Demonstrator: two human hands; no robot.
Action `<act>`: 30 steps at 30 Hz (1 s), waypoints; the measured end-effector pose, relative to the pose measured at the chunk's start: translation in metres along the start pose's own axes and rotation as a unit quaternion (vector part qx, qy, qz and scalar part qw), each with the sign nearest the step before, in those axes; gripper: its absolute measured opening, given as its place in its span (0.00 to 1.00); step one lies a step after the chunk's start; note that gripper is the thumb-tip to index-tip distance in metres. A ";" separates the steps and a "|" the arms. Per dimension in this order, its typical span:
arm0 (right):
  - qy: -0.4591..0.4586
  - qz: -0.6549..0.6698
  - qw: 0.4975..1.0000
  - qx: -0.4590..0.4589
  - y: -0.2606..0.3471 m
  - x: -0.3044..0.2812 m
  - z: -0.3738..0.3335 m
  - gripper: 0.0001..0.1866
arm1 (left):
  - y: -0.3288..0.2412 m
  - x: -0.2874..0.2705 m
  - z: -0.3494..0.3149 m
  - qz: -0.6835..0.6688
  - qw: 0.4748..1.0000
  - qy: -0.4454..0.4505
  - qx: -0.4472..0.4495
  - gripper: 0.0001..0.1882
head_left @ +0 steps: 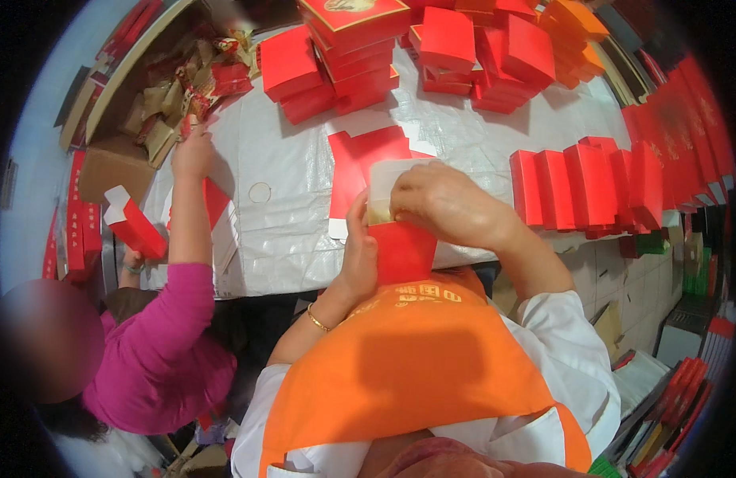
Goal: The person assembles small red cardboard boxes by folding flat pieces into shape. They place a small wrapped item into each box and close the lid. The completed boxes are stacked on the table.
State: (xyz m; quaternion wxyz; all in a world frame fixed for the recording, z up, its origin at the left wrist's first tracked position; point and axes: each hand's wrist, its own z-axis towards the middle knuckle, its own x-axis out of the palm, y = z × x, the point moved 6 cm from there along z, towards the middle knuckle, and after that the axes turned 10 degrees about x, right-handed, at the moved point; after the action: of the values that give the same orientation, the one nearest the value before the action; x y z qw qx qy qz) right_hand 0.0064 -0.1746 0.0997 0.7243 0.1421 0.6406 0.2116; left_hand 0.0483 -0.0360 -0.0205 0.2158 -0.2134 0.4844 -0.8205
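Observation:
My left hand (358, 255) is wrapped round the side of a small red carton (408, 248), held upright at the table's front edge against my orange apron. The carton's top is open, with a white inner flap (392, 169) standing up. My right hand (444, 199) is closed at the opening, its fingertips dipping inside. Something pale yellowish shows in the carton beside those fingers; what they pinch is hidden. Just beyond lie flat red carton blanks (368, 151) with white edges on the table.
At my left a co-worker's hand (194, 151) reaches to wrapped packets (165, 103) in a cardboard box (113, 169); their other hand holds a red carton (135, 227). Stacked red boxes (356, 28) stand at the back, orange ones (571, 36) farther right. Red cartons (587, 183) line the right.

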 end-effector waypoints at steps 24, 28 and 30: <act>0.081 0.719 0.640 0.258 -0.044 0.076 -0.047 0.22 | -0.042 -0.015 0.006 0.131 0.991 -0.034 0.000 0.30; 0.038 0.682 0.693 0.232 -0.041 0.056 -0.048 0.22 | -0.051 -0.011 0.003 0.162 0.986 -0.022 0.034 0.32; -0.107 0.574 0.783 0.215 -0.050 0.048 -0.054 0.24 | -0.051 -0.013 0.001 0.190 0.981 -0.015 0.034 0.33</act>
State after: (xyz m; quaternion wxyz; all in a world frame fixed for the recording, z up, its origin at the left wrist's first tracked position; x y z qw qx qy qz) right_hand -0.0364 -0.1987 0.0269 0.4833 0.6573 0.3880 0.4289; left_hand 0.0523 -0.0072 0.0232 0.3817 -0.1221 0.4844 -0.7777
